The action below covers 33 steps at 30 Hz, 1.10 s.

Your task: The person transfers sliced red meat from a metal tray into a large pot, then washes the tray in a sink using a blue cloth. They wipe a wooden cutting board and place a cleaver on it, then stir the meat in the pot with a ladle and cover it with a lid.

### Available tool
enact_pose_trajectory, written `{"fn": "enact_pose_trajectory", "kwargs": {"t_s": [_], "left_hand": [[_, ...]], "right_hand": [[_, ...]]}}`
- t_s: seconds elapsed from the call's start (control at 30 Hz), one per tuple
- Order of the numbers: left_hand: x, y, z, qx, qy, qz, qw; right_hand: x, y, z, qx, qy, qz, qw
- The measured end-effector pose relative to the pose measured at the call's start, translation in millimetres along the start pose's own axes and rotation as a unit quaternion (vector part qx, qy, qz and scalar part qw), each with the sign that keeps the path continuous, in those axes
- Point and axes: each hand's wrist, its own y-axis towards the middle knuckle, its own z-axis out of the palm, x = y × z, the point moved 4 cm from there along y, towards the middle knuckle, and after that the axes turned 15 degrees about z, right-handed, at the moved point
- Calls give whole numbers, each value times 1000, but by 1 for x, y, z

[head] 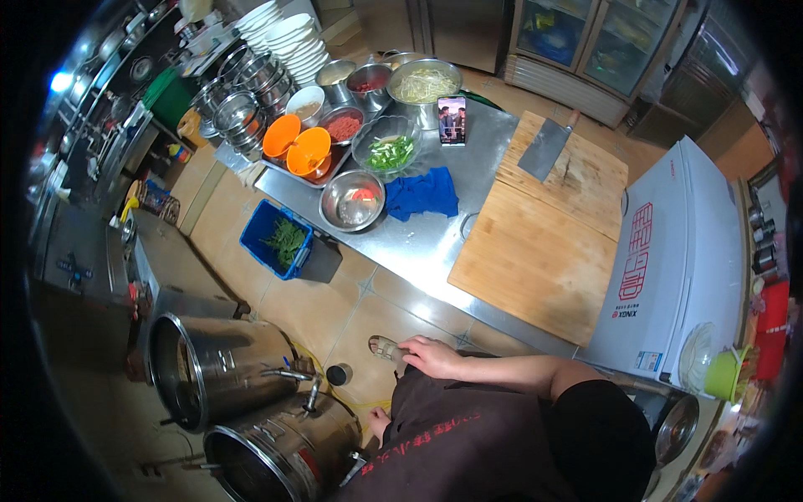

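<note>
My right hand [433, 358] lies over my dark apron [464, 420] near the knee, its fingers loosely bent and nothing visible in them. Part of my left hand [378, 421] shows at the apron's other side; its fingers are mostly hidden. A sandalled foot [382, 346] is just beyond the right hand. Ahead, a steel table [414, 257] bears a wooden cutting board [533, 245] with a cleaver [544, 150] on it. A blue cloth [423, 194] lies beside a steel bowl [352, 201]. Chopped green onions fill part of a clear bowl [388, 147]. A phone [452, 122] stands upright behind.
Two large steel barrels [244, 364] with taps stand at the lower left. A blue bin [276, 241] holds leafy greens. Orange bowls [307, 152], stacked steel pots [238, 113] and white plates [295, 44] crowd the table's far left. A white chest freezer [671, 263] stands at right.
</note>
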Motion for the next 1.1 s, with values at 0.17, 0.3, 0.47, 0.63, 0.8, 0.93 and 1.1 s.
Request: {"fn": "enact_pose_trajectory", "kwargs": {"t_s": [0.17, 0.3, 0.47, 0.63, 0.8, 0.93, 1.1], "left_hand": [[-11, 86, -23, 24, -28, 103, 994], [20, 151, -56, 40, 5, 128, 991], [41, 211, -86, 99, 0, 27, 995], [18, 288, -118, 119, -16, 22, 992], [1, 363, -144, 128, -37, 23, 991], [-11, 414, -170, 124, -50, 19, 991], [-23, 463, -225, 100, -94, -12, 990]], "right_hand": [[81, 63, 24, 16, 123, 1, 992], [159, 125, 59, 54, 179, -48, 981], [226, 193, 110, 101, 97, -141, 980], [238, 265, 139, 199, 19, -56, 978], [284, 329, 153, 270, -31, -65, 960], [342, 387, 159, 337, -106, -93, 931], [413, 452, 166, 381, -142, -127, 905]]}}
